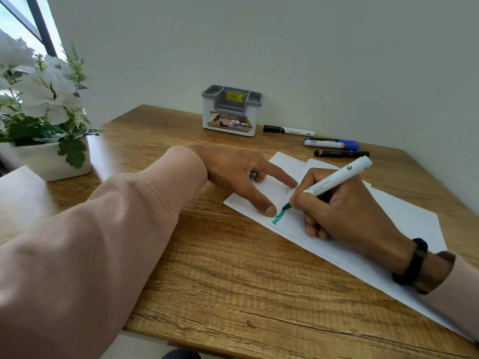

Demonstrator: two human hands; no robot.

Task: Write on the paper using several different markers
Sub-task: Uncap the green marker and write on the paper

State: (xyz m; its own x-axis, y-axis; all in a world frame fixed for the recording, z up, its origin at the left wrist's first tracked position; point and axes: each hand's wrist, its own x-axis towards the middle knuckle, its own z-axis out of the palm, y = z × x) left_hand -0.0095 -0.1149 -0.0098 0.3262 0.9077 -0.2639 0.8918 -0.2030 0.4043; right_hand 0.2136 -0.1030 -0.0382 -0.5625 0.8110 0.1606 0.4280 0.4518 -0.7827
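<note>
1. Right hand (344, 203) grips the green marker (334, 181), fingers curled round its white barrel, and I see the tip touching the paper (404, 216) just beside a short line of green writing (278, 218).
2. Left hand (241, 174) lies flat on the paper's left end with straight fingers, its thumb tip touching the sheet right next to the green writing; something small and dark shows under its fingers, but I cannot tell what.
3. That paper lies slantwise across the wooden tabletop (233, 281), with more white sheets under it.
4. Beyond the paper I count four capped markers (331, 144) lying on the tabletop: one black-capped, two blue-capped close together, one all dark.
5. Left of them, by the wall, stands a grey and white desk organiser (231, 111) with a yellow price sticker.
6. At the far left sits a white pot of white flowers (49, 117).
</note>
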